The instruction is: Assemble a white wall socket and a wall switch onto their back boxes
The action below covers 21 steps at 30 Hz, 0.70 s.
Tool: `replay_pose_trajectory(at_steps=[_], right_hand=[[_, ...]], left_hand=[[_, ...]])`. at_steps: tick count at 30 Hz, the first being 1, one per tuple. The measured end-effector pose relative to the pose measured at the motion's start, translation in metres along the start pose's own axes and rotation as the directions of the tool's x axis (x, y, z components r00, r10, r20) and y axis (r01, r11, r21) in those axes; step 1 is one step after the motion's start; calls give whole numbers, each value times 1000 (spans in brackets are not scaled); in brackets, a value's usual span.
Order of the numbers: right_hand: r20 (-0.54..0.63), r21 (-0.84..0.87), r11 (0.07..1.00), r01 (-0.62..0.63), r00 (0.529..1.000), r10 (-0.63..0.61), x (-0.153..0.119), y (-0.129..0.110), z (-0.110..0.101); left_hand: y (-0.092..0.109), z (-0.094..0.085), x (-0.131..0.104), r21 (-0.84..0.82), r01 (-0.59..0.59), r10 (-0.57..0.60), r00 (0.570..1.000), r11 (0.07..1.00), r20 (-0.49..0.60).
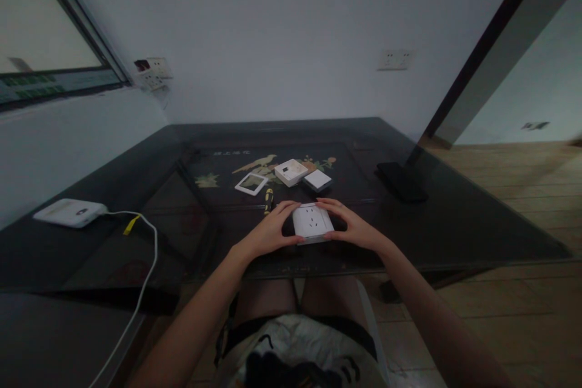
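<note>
Between my two hands is a white wall socket [312, 222], its slotted face turned up towards me, at the near side of the dark table. My left hand [271, 229] grips its left edge, fingers at the far corner and thumb at the near one. On the right edge, my right hand [352, 225] grips it the same way. A yellow and black screwdriver [268, 200] lies just beyond my left hand. Behind it rest a white square frame [251, 183], a small white box [291, 172] and a white-topped square piece [317, 180] with dark sides.
The glossy dark table [477, 224] has a bird and flower picture. A black flat object [401, 182] lies on its right. At the left is a white device [71, 212] whose cable [154, 254] hangs over the near edge. Sockets [395, 60] are on the wall behind.
</note>
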State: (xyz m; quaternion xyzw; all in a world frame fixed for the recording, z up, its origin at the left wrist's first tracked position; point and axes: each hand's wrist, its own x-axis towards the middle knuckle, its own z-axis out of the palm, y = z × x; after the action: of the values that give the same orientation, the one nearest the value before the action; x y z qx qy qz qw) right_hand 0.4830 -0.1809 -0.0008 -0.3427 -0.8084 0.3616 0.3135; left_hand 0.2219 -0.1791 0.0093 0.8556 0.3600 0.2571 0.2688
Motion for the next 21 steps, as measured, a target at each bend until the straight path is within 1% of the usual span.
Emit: replay_pose_trajectory(at_steps=[16, 21], right_hand=[[-16, -19, 1000, 2, 1000, -2, 0, -1, 1], [2, -19, 1000, -11, 1000, 11, 0, 0, 1]], left_hand=[[2, 0, 0, 8, 21, -21, 1000, 1000, 9], [4, 0, 0, -4, 25, -25, 1000, 1000, 14]])
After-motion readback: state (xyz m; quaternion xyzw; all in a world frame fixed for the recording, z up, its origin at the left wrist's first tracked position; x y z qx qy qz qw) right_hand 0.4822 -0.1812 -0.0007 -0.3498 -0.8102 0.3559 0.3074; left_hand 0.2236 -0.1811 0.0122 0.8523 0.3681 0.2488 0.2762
